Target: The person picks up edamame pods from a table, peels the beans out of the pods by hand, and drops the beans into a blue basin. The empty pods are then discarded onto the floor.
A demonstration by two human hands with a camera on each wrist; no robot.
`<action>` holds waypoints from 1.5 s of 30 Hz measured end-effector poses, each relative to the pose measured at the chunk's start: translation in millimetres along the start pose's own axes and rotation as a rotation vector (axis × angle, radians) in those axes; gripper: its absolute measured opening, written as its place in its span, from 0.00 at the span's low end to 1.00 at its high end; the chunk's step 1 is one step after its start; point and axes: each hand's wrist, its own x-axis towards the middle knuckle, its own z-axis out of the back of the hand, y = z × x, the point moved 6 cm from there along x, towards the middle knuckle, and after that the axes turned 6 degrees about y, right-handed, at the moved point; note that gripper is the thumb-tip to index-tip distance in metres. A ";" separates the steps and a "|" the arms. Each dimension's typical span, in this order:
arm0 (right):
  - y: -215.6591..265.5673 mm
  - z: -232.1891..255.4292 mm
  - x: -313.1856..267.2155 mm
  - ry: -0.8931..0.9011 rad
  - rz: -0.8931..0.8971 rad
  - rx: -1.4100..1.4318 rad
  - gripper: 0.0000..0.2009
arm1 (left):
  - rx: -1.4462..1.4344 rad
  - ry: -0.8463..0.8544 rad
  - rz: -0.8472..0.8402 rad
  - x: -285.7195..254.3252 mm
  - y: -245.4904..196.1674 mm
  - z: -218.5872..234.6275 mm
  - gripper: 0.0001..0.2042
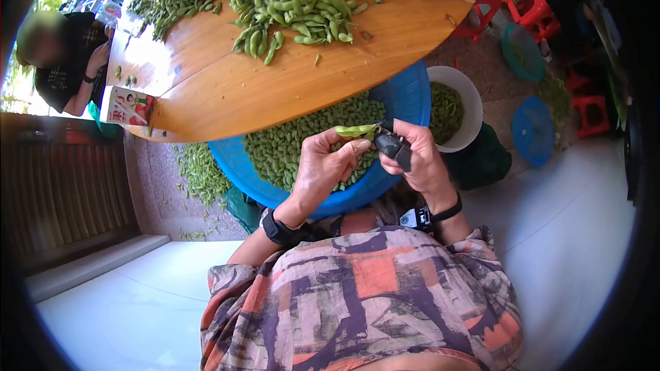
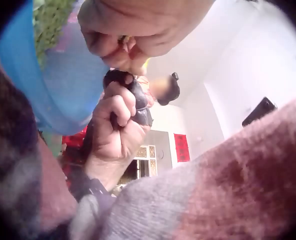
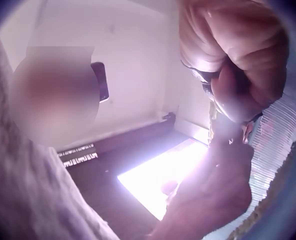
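My left hand (image 1: 323, 165) pinches a green soybean pod (image 1: 354, 130) between thumb and fingers, above a blue tub (image 1: 412, 103) of shelled green beans (image 1: 275, 151). At the pod's other end, my right hand (image 1: 427, 165) curls its fingers, with a black cover (image 1: 390, 145) over the thumb pressed up to the pod. In the left wrist view the right hand (image 2: 118, 120) stands below the left hand (image 2: 145, 27), fingers curled in beside the black cover. The right wrist view shows both hands meeting; the pod is largely hidden there by the fingers.
On the wooden table (image 1: 227, 86) lies a heap of unshelled pods (image 1: 289, 0), with a drink carton (image 1: 128, 106) near its edge. A white bucket (image 1: 471, 99) stands beyond the tub. Empty pods (image 1: 199, 168) litter the floor. Another person (image 1: 72, 62) sits across the table.
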 end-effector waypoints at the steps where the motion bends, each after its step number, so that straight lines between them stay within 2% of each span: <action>1: 1.1 -5.9 0.1 0.002 -0.002 0.001 0.09 | -0.001 -0.003 0.000 -0.9 1.4 -1.7 0.11; 3: 6.5 -8.4 -1.5 -0.142 -0.030 -0.422 0.08 | 0.150 -0.058 -0.126 -3.5 -3.3 -4.3 0.13; 4: 4.1 -6.8 -2.8 -0.130 -0.030 -0.445 0.07 | 0.123 -0.035 -0.059 -3.2 1.3 -1.9 0.11; 8: 11.0 -16.0 -2.0 -0.143 0.065 -0.503 0.06 | 0.049 0.017 0.002 -2.7 2.0 2.0 0.11; 10: 26.4 -24.7 -4.0 -0.178 0.388 -0.909 0.06 | 0.108 0.101 -0.008 0.7 1.3 3.5 0.13; 11: 30.9 -25.4 -4.8 -0.175 0.388 -0.910 0.06 | 0.106 0.099 -0.009 1.3 -2.2 8.7 0.13; 13: 12.9 -17.5 -2.7 -0.058 -0.114 -0.407 0.06 | -0.055 0.279 0.131 -0.7 -3.4 9.2 0.16; 14: 9.4 -12.0 -1.9 -0.056 -0.115 -0.409 0.06 | -0.057 0.300 0.165 -2.6 -5.9 10.4 0.17; 16: -8.0 -6.2 3.9 0.030 -0.198 -0.047 0.06 | -0.056 0.273 0.183 -4.3 -9.1 9.5 0.17; 17: -11.1 -10.5 4.6 0.034 -0.198 -0.049 0.06 | -0.056 0.247 0.204 -4.9 -8.0 9.4 0.17; 19: 5.4 -16.9 4.4 -0.173 0.042 -0.607 0.05 | -0.024 0.240 0.141 -3.9 -5.7 6.3 0.16; 21: 4.1 -19.4 4.3 -0.171 0.107 -0.722 0.05 | 0.014 0.237 0.070 -1.1 -3.3 4.0 0.16; 23: 19.1 -37.0 0.2 -0.227 0.403 -1.070 0.06 | -0.012 0.218 0.086 0.1 2.6 2.9 0.14; 24: 17.4 -40.5 -1.4 -0.222 0.418 -1.114 0.06 | -0.002 0.189 0.085 -0.8 0.1 1.5 0.12; 25: 17.2 -41.1 -0.1 -0.220 0.420 -1.115 0.06 | -0.002 0.188 0.084 -0.3 1.2 -0.6 0.12; 27: 18.3 -41.2 4.3 -0.211 0.437 -1.116 0.07 | -0.048 0.053 0.085 0.9 6.7 5.0 0.11; 28: 19.3 -36.0 9.1 -0.193 0.374 -1.037 0.06 | -0.020 0.116 0.048 2.5 8.2 8.9 0.08; 31: 12.6 -20.7 13.8 -0.172 0.221 -0.828 0.05 | 0.030 0.143 0.070 0.7 12.0 11.7 0.07; 32: 11.7 -18.8 13.0 -0.170 0.218 -0.826 0.05 | 0.028 0.140 0.072 0.2 14.5 14.0 0.07; 34: 3.0 -7.8 12.6 -0.165 0.084 -0.608 0.04 | -0.159 0.193 0.053 0.6 16.5 15.8 0.06; 35: 8.4 -5.3 8.6 -0.112 0.052 -0.375 0.06 | -0.158 0.194 0.053 -1.2 14.9 17.4 0.06; 37: 22.9 16.3 -2.6 -0.149 0.198 -0.361 0.08 | 0.268 0.357 -0.036 -10.7 -2.3 9.4 0.07; 38: 36.2 29.9 -12.9 -0.291 0.161 -0.367 0.08 | 0.701 0.355 -0.159 -17.4 -21.9 4.9 0.07; 39: 52.2 42.5 -24.0 -0.434 0.125 -0.371 0.08 | 0.708 0.350 -0.164 -19.2 -34.9 6.1 0.07; 41: 76.7 84.7 -44.4 -0.597 0.171 -1.031 0.11 | 0.876 0.412 -0.547 -25.5 -75.0 1.6 0.07; 42: 87.3 92.3 -49.5 -0.627 0.186 -1.304 0.13 | 0.877 0.338 -0.591 -20.6 -94.2 9.5 0.09; 43: 95.6 96.1 -53.4 -0.656 0.202 -1.577 0.16 | 0.949 0.190 -0.557 -18.6 -116.3 16.5 0.10; 44: 98.0 106.3 -57.8 -0.654 0.211 -1.578 0.16 | 1.065 -0.004 -0.587 -10.6 -132.1 26.4 0.12; 45: 93.9 122.2 -62.1 -0.680 0.076 -1.596 0.17 | 1.169 -0.087 -0.659 2.7 -144.0 36.0 0.12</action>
